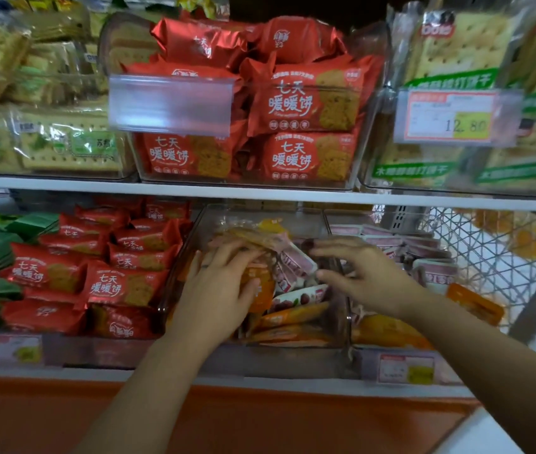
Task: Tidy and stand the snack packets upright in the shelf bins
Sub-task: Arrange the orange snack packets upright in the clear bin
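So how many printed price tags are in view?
3: upper right tag on a cracker bin, lower left tag and lower right tag on the shelf rail. Blur may hide others.

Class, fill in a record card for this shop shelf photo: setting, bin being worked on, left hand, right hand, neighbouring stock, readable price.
Setting: shop shelves, two tiers of clear bins holding snack packets
Bin being worked on: middle clear bin on the lower shelf, contents jumbled, several lying flat
Left hand: grips a bunch of orange packets
Right hand: open, fingers spread over the pink-and-white packets
Neighbouring stock: red packets to the left; wire basket further right
Readable price: 12.80 on the upper-right price tag
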